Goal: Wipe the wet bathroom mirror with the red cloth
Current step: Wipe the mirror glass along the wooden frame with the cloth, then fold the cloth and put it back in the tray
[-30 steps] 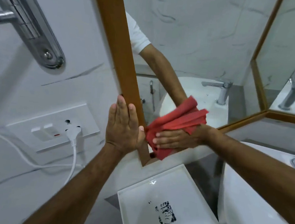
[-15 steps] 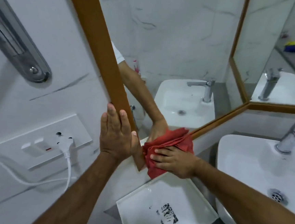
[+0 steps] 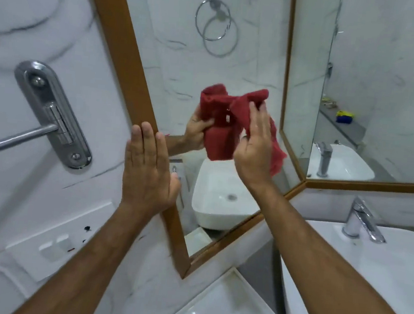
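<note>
The bathroom mirror [image 3: 234, 66] has a brown wooden frame [image 3: 124, 57] and runs round the wall corner. My right hand [image 3: 254, 146] presses the red cloth [image 3: 276, 153] flat against the glass near the mirror's middle; the cloth's reflection bunches just left of it. My left hand [image 3: 147, 171] lies flat with fingers together on the frame's left edge and the wall beside it, holding nothing. Whether the glass is wet cannot be made out.
A white basin [image 3: 365, 276] with a chrome tap [image 3: 360, 220] stands at the lower right. A white square tray [image 3: 225, 306] sits below the mirror's corner. A chrome towel-bar bracket [image 3: 52, 113] and a switch plate [image 3: 53, 241] are on the left wall.
My right hand has carried the red cloth up from the mirror's lower left corner to its middle. My left hand has stayed on the frame. The view has tilted upward.
</note>
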A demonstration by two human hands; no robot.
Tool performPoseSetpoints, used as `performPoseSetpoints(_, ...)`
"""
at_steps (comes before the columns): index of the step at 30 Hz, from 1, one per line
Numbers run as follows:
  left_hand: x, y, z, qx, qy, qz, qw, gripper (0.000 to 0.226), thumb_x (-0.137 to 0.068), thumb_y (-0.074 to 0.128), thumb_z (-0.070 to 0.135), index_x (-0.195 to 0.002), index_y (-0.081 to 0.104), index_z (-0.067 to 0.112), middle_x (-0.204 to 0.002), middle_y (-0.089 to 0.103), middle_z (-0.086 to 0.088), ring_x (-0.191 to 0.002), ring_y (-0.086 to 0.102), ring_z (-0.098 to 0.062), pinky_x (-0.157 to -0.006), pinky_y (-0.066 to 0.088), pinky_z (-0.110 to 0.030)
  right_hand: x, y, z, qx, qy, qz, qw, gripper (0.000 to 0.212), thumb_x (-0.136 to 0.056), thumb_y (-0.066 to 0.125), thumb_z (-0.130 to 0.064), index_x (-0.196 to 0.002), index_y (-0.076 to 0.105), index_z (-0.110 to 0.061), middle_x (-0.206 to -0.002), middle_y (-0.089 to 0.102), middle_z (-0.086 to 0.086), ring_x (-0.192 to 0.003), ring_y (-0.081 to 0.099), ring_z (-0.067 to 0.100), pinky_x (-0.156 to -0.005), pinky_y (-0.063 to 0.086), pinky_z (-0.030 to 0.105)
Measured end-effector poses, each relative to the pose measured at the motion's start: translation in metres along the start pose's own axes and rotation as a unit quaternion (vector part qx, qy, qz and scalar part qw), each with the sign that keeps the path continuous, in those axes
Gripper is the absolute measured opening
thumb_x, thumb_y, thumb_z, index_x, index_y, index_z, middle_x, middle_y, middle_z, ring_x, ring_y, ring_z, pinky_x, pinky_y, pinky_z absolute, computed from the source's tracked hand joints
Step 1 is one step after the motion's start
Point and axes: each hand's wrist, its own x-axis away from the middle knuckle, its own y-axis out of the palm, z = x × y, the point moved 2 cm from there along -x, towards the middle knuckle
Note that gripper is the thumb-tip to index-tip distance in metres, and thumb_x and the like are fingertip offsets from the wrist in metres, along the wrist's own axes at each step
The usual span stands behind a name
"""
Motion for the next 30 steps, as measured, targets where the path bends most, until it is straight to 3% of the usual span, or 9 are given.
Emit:
performPoseSetpoints(2, 0.009, 0.009, 0.005, 0.027, 0.003, 0.005, 1.0, 0.087, -0.078, 0.056, 0.025, -0.143, 0.016, -0.017, -0.147, 0.017, -0.048, -0.143, 0.003, -0.057, -0.121, 0.003, -0.06, 0.005, 0.021, 0.016, 0.038, 0.014, -0.073, 0.997, 0.082, -0.084, 0.047, 0.016, -0.157, 0.025, -0.015, -0.167, 0.011, 0.016, -0.154, 0.005, 0.038, -0.125, 0.013, 0.056)
performPoseSetpoints(5, 0.029, 0.026, 0.015, 0.073, 0.011, 0.004, 0.997, 0.08, -0.08, 0.047, 0.026, -0.139, 0.019, -0.019, -0.144, 0.016, -0.049, -0.136, 0.009, -0.065, -0.121, 0.0, -0.06, 0.07, 0.04, 0.062, 0.066, 0.079, -0.11, 0.989, 0.091, -0.086, 0.052, 0.014, -0.158, 0.011, -0.025, -0.169, 0.0, 0.007, -0.155, -0.005, 0.03, -0.124, 0.011, 0.06)
performPoseSetpoints(11, 0.039, 0.051, 0.019, 0.108, -0.011, 0.067, 0.992, 0.07, -0.089, 0.028, 0.03, -0.14, 0.023, -0.017, -0.145, 0.016, -0.043, -0.137, 0.007, -0.062, -0.12, 0.0, -0.062, 0.24, 0.067, 0.113, 0.058, 0.236, -0.164, 0.956, 0.088, -0.087, 0.064, 0.007, -0.153, 0.015, -0.025, -0.164, 0.007, 0.002, -0.154, 0.009, 0.031, -0.118, 0.029, 0.063)
performPoseSetpoints(15, 0.044, 0.053, 0.019, 0.109, -0.012, 0.057, 0.992, 0.072, -0.081, 0.036, 0.024, -0.139, 0.026, -0.018, -0.146, 0.016, -0.042, -0.137, 0.008, -0.063, -0.12, 0.001, -0.062, 0.257, 0.071, 0.108, 0.0, 0.292, -0.14, 0.946, 0.09, -0.085, 0.064, 0.009, -0.156, 0.019, -0.023, -0.166, 0.019, 0.01, -0.149, 0.024, 0.027, -0.119, 0.033, 0.049)
performPoseSetpoints(17, 0.046, 0.047, 0.023, 0.109, -0.014, 0.036, 0.993, 0.072, -0.081, 0.039, 0.023, -0.139, 0.025, -0.019, -0.145, 0.016, -0.043, -0.135, 0.009, -0.065, -0.12, -0.001, -0.061, 0.263, 0.062, 0.103, 0.007, 0.306, -0.189, 0.933, 0.089, -0.085, 0.061, 0.012, -0.156, 0.021, -0.023, -0.167, 0.015, 0.007, -0.146, 0.033, 0.028, -0.116, 0.04, 0.045)
performPoseSetpoints(21, 0.06, 0.044, 0.03, 0.104, -0.055, -0.025, 0.993, 0.08, -0.079, 0.044, 0.022, -0.141, 0.017, -0.021, -0.146, 0.009, -0.047, -0.137, 0.003, -0.065, -0.119, -0.006, -0.062, 0.294, 0.047, 0.084, 0.03, 0.273, -0.351, 0.895, 0.079, -0.085, 0.056, 0.012, -0.151, 0.033, -0.026, -0.163, 0.029, 0.004, -0.142, 0.04, 0.026, -0.114, 0.039, 0.031)
performPoseSetpoints(25, 0.138, 0.04, 0.059, 0.233, -0.077, -0.134, 0.96, 0.087, -0.082, 0.047, 0.018, -0.147, -0.001, -0.016, -0.15, -0.011, -0.047, -0.142, -0.007, -0.061, -0.122, -0.003, -0.057, 0.317, 0.023, 0.074, 0.035, 0.231, -0.51, 0.828, 0.061, -0.089, 0.055, 0.003, -0.138, 0.047, -0.034, -0.136, 0.061, 0.005, -0.116, 0.06, 0.022, -0.102, 0.05, 0.032)
performPoseSetpoints(28, 0.23, 0.039, 0.08, 0.279, -0.095, -0.235, 0.926, 0.084, -0.085, 0.043, 0.02, -0.152, 0.001, -0.008, -0.161, -0.011, -0.029, -0.15, -0.002, -0.046, -0.124, 0.005, -0.052, 0.332, 0.002, 0.078, 0.091, 0.255, -0.546, 0.793, 0.038, -0.092, 0.059, -0.005, -0.125, 0.063, -0.024, -0.123, 0.069, 0.003, -0.109, 0.062, 0.019, -0.101, 0.051, 0.039)
performPoseSetpoints(30, 0.283, 0.037, 0.094, 0.273, -0.092, -0.315, 0.904, 0.089, -0.082, 0.055, 0.023, -0.153, 0.01, -0.004, -0.164, -0.001, -0.023, -0.151, 0.005, -0.041, -0.124, 0.002, -0.046, 0.341, -0.013, 0.085, 0.131, 0.291, -0.532, 0.785, 0.032, -0.09, 0.058, -0.004, -0.117, 0.068, -0.019, -0.116, 0.071, 0.005, -0.104, 0.063, 0.019, -0.099, 0.053, 0.041)
